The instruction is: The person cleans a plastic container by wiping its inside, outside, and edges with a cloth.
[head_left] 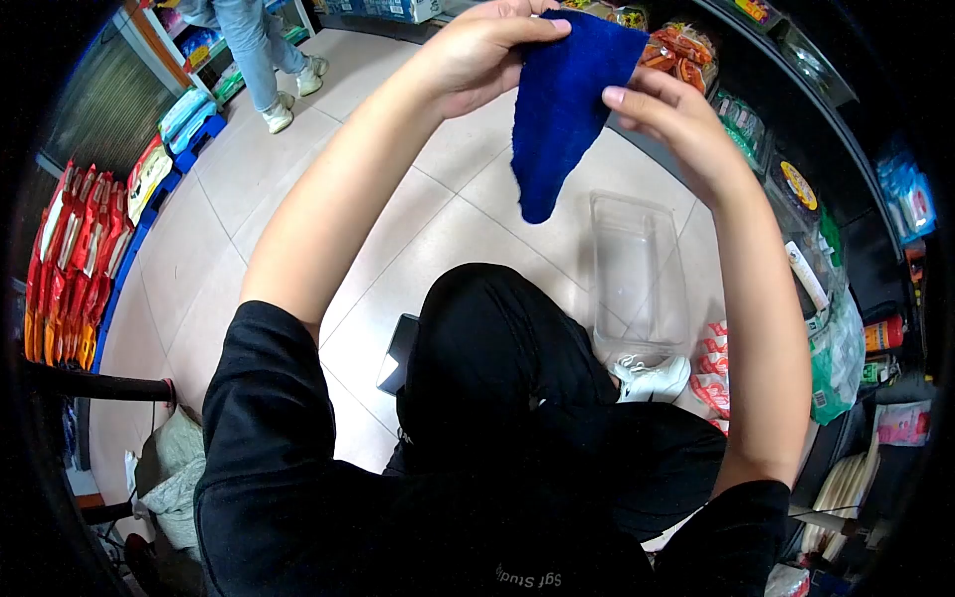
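Observation:
A dark blue cloth (572,99) hangs in front of me at the top of the view, its lower end narrowing to a rounded tip. My left hand (482,55) pinches its upper left edge, thumb on the near side. At the right edge, my right hand (686,124) grips the same cloth between thumb and fingers; some fingertips are hidden behind it. Below the cloth, a clear plastic bin (638,274) rests on the tiled floor, apart from both hands.
A phone-like dark slab (398,353) lies on the floor by my knee (487,328). Packed shelves (796,189) line the right side. Red packets (75,264) stand at the left. Another person's legs (254,55) are at the upper left.

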`<state>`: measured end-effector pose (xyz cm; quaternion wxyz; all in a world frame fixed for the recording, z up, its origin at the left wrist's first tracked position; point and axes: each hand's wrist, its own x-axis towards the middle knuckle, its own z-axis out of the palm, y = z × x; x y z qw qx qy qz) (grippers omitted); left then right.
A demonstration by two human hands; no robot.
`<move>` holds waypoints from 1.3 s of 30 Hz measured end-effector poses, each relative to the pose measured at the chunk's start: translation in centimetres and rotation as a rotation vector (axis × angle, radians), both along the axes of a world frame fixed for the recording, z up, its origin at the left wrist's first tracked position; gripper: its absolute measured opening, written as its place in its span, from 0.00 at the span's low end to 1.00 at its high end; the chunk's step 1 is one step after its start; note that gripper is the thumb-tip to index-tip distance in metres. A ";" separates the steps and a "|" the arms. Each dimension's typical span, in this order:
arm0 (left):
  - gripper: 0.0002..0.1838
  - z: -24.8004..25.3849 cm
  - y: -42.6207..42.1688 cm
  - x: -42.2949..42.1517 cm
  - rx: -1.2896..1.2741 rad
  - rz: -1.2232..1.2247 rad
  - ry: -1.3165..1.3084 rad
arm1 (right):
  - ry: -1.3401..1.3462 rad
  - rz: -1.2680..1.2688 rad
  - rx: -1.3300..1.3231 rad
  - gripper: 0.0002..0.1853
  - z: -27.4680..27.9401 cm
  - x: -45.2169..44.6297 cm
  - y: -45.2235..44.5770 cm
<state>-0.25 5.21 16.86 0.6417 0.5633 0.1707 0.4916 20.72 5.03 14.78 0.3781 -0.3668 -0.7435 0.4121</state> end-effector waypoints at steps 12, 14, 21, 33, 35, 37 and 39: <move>0.08 1.2 1.4 -2.1 0.093 -0.017 -0.108 | 0.193 0.224 -0.217 0.18 -2.3 -1.3 -2.1; 0.06 -0.4 2.8 -2.7 0.057 0.094 -0.062 | 0.436 0.294 -0.362 0.15 -1.9 -1.0 -2.6; 0.27 -5.7 0.8 -0.7 0.130 0.453 0.512 | 0.494 0.160 -0.422 0.14 -1.8 0.3 -3.5; 0.18 -11.6 -4.8 5.3 0.110 -0.011 0.569 | 0.103 -0.102 -0.304 0.08 -4.1 5.1 -9.2; 0.17 -12.5 -5.8 7.2 -0.032 -0.104 0.474 | 0.158 -0.196 -0.183 0.09 -6.4 6.8 -10.5; 0.16 -13.1 -6.9 9.7 -0.133 -0.200 0.321 | 0.208 -0.269 -0.050 0.10 -8.8 8.1 -12.0; 0.16 -14.6 -7.5 12.6 -0.100 -0.182 0.288 | 0.458 -0.241 -0.371 0.25 -11.0 9.5 -13.9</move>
